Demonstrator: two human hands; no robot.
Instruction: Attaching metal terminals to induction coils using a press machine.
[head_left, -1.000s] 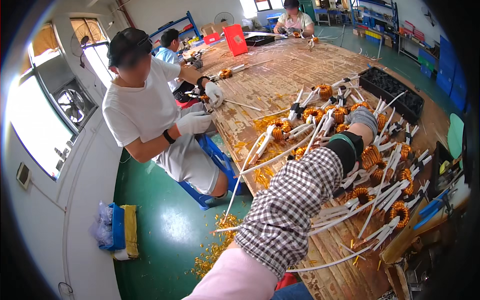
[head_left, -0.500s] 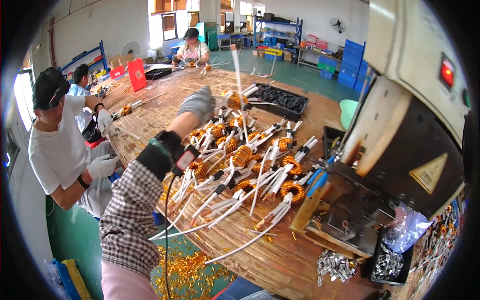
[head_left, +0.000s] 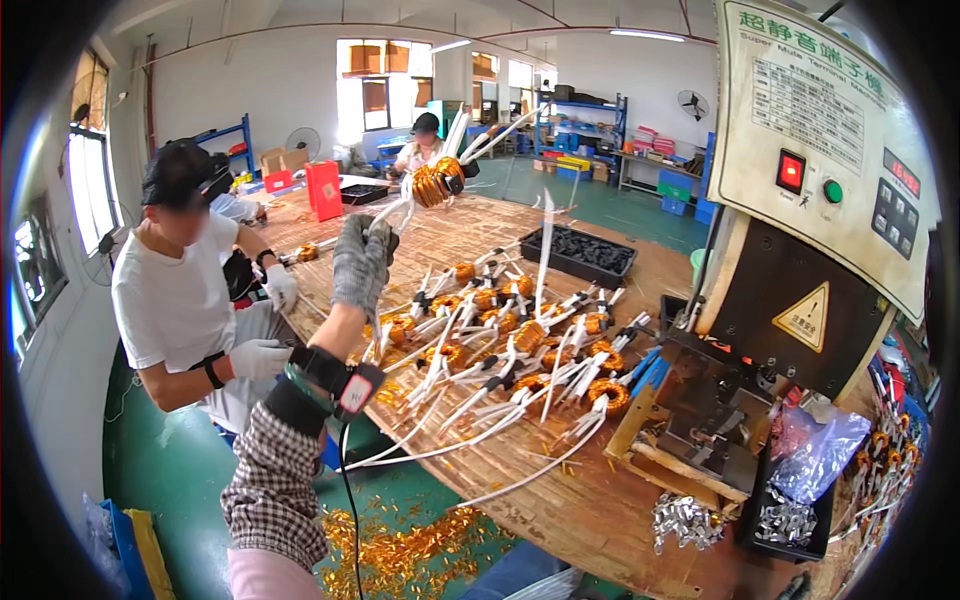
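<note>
My left hand point(head_left: 362, 262), in a grey knit glove, is raised over the near left part of the wooden table. Its fingers are closed on the white leads of a copper-wound toroidal coil point(head_left: 436, 184), which hangs above the fingertips with more white leads pointing up and right. Below and to the right lies a pile of similar coils point(head_left: 527, 337), with white leads and black sleeves. At the lower right edge only a small grey tip point(head_left: 796, 587) shows, apparently my right hand; its fingers are mostly hidden.
A terminal press point(head_left: 720, 400) stands at the right. Silver terminals point(head_left: 686, 522) lie before it, beside a black tray point(head_left: 826, 535) and a plastic bag point(head_left: 822, 455). A black bin point(head_left: 600, 262) of dark parts sits behind the pile. A co-worker point(head_left: 185, 300) is at the left; wire scraps point(head_left: 420, 540) litter the floor.
My left hand has lifted the coil from above the pile's far side and brought it up and nearer. The view has tilted up, showing more of the press.
</note>
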